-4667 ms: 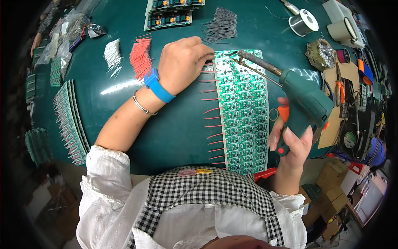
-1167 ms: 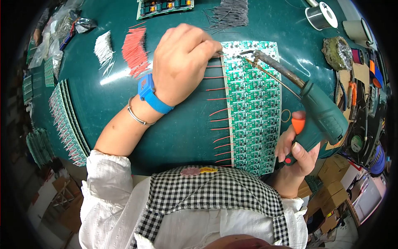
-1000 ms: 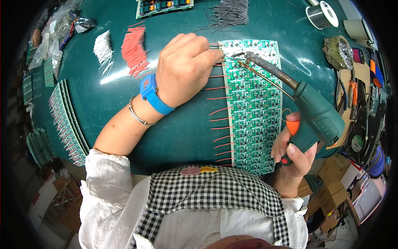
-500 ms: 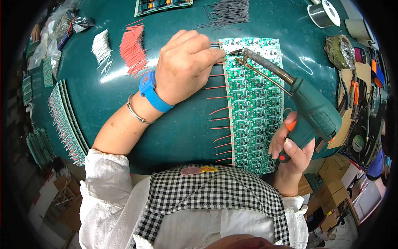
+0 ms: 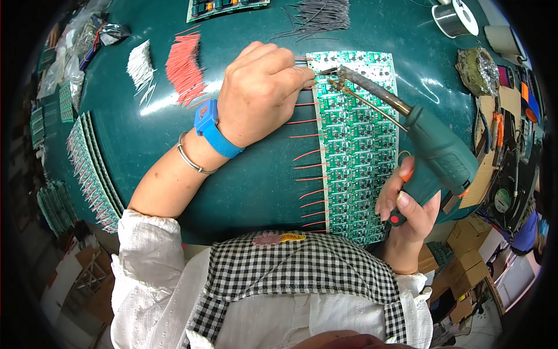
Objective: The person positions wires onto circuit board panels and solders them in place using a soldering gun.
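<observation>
A green circuit board panel (image 5: 357, 145) lies before me, with a row of red wires (image 5: 308, 155) sticking out along its left edge. My left hand (image 5: 261, 87) is closed in a pinch at that edge, near the top. Whatever sits between its fingertips is hidden; short dark wire ends show beside them. In my right hand (image 5: 412, 209) is a green pistol-shaped soldering iron (image 5: 442, 148) with an orange trigger, gripped by its handle. Its metal barrel and thin feed tube reach up and left across the panel. The dark tip ends close to my left fingertips.
Piles of white wires (image 5: 140, 65), red wires (image 5: 185, 67) and dark grey wires (image 5: 319, 17) lie on the green table. A solder spool (image 5: 454, 20) and a foil-wrapped lump (image 5: 478, 72) are at the right. Stacked boards (image 5: 93, 168) stand at the left; tools (image 5: 498, 128) lie far right.
The soldering iron has shifted very slightly left, and its tip has lifted a little at the board edge. My left hand stays almost still in its pinch.
</observation>
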### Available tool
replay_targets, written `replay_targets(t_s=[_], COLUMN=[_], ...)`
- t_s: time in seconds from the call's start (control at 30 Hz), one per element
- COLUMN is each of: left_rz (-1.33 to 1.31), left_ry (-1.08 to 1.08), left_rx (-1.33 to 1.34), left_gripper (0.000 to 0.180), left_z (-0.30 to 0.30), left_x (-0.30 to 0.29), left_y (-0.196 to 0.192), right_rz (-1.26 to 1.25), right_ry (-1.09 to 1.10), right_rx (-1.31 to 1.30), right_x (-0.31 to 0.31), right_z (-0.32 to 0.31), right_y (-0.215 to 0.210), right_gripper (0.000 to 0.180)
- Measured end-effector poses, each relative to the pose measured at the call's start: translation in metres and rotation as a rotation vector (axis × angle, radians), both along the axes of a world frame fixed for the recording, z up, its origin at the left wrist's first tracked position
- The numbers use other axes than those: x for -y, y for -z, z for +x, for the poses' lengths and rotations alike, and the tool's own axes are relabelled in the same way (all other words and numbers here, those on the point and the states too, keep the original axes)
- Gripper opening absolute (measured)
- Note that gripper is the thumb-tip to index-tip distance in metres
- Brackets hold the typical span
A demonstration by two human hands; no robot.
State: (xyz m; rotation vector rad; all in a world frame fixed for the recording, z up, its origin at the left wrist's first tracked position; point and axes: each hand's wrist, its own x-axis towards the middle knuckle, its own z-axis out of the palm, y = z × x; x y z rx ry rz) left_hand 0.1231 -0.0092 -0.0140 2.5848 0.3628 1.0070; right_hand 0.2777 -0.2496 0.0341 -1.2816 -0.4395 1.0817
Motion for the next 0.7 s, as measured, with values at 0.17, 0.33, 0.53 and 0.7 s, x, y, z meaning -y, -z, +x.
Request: replay_targets(t_s=[0.17,0.33,0.53,0.7], left_rz=[0.019,0.021,0.029,0.014], left_ry=[0.016,0.029,0.027,0.019], left_rx=[0.023,0.065,0.040,0.020], left_gripper=[0.020,0.021,0.021,0.018], left_z=[0.0030,-0.0003,0.0011,0.0006], left_x=[-0.0008,-0.0022,-0.0025,-0.0011], left_y=[-0.0013,0.0016,0.0010,-0.0001], right_rz=[0.044,0.036,0.010,-0.017], right_ry=[-0.009,-0.039,-0.018,-0.053], right_rx=[-0.004,0.005,0.008,-0.018], right_x=[-0.0037,-0.0045,-0.0008,-0.0036], right_z=[0.0046,0.0023,0.0014,0.0006], right_y=[-0.0080,-0.0062,-0.0028,-0.0037], right_gripper=[0.054,0.056,0.052,0.047])
